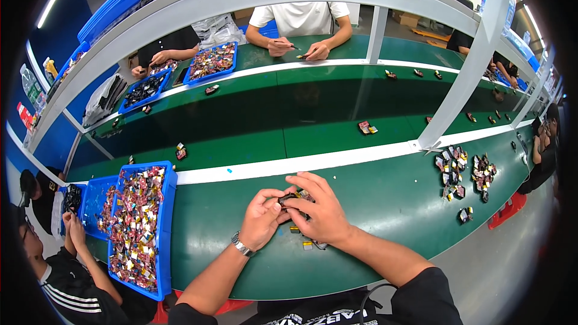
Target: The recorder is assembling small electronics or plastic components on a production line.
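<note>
Both my hands meet over the near strip of the green bench. My left hand [262,218], with a metal watch on its wrist, and my right hand [318,209] pinch one small dark part with a gold tab [289,196] between their fingertips. A few more small parts [306,243] lie on the green surface under my right hand, partly hidden by it. To my left stands a long blue tray [167,229] heaped with several small colourful parts.
A green conveyor belt [241,126] runs across the middle with scattered parts [366,127] on it. Sorted part piles [465,171] lie at the right. A white frame post [463,78] rises there. One person sits at my left [66,265], others work across the belt [299,24] beside blue trays [212,60].
</note>
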A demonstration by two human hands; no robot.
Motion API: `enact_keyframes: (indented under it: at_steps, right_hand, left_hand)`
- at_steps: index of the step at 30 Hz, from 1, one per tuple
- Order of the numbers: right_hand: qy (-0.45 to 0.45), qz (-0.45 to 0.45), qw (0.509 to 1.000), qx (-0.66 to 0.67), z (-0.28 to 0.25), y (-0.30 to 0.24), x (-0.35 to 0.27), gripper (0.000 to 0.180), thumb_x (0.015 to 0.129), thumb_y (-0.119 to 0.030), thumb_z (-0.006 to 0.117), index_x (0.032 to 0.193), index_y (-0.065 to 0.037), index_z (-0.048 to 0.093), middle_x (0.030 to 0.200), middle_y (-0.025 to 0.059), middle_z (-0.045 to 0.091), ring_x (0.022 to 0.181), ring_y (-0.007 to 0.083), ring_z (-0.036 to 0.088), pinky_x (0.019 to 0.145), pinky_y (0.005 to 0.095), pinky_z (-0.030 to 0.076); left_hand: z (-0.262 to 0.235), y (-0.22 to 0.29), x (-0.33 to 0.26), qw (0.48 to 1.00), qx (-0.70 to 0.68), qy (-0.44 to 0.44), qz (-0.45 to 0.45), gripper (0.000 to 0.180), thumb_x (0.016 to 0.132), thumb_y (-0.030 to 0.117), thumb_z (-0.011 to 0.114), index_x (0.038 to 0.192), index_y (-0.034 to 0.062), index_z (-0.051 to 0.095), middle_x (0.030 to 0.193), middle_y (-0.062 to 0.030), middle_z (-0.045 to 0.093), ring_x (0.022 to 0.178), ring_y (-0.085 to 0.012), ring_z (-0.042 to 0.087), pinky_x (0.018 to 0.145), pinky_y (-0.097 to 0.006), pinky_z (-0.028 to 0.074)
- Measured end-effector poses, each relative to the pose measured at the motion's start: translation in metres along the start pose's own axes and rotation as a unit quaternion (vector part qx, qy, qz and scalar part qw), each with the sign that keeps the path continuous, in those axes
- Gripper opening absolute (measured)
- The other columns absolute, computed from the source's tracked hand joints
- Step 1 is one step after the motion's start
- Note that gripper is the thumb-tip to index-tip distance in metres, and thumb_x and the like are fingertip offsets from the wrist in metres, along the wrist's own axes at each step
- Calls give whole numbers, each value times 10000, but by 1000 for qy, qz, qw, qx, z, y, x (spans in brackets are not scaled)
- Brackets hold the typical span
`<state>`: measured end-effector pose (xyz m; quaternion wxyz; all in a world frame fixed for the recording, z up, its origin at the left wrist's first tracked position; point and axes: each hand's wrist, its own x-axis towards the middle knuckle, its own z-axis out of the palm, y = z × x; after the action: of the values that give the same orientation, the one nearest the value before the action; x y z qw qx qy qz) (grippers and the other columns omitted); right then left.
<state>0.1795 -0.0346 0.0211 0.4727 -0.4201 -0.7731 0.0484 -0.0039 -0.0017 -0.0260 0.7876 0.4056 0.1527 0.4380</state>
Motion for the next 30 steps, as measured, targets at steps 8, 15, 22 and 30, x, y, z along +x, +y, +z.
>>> enact_keyframes:
  at_steps: [8, 15, 22, 30]
  right_hand:
    - [7, 16, 999, 37, 7, 3, -5, 208, 728, 1, 722, 928, -58, 725, 1272, 108, 601, 1234, 355, 512, 997, 429, 471]
    - [-30, 55, 993, 103, 12, 6, -9, 233, 747, 17, 699, 967, -55, 724, 1352, 119, 567, 1279, 363, 486, 1017, 445, 458]
    - [-28, 49, 995, 79, 7, 6, -5, 252, 757, 5, 706, 999, -65, 692, 1308, 130, 578, 1251, 363, 508, 1011, 446, 459]
    - [3, -11, 1000, -20, 5, 5, -1, 240, 728, 2, 749, 950, -73, 697, 990, 66, 618, 913, 257, 602, 706, 327, 543]
  left_hand:
    - [3, 0, -1, 1000, 1, 7, -8, 215, 1020, 81, 498, 1229, 44, 466, 1397, -179, 522, 1213, -251, 578, 1006, -421, 505]
    - [3, -6, -3, 999, 3, 35, 0, 220, 1015, 82, 510, 1230, 53, 472, 1383, -166, 533, 1215, -237, 574, 999, -401, 513]
    - [7, -2, 0, 998, 21, 60, -16, 237, 1013, 101, 520, 1239, 57, 461, 1362, -153, 546, 1193, -233, 583, 996, -414, 511]
    - [12, 3, 2, 997, 15, 66, -36, 237, 1027, 71, 459, 1262, 37, 449, 1430, -154, 499, 1217, -225, 573, 995, -395, 519]
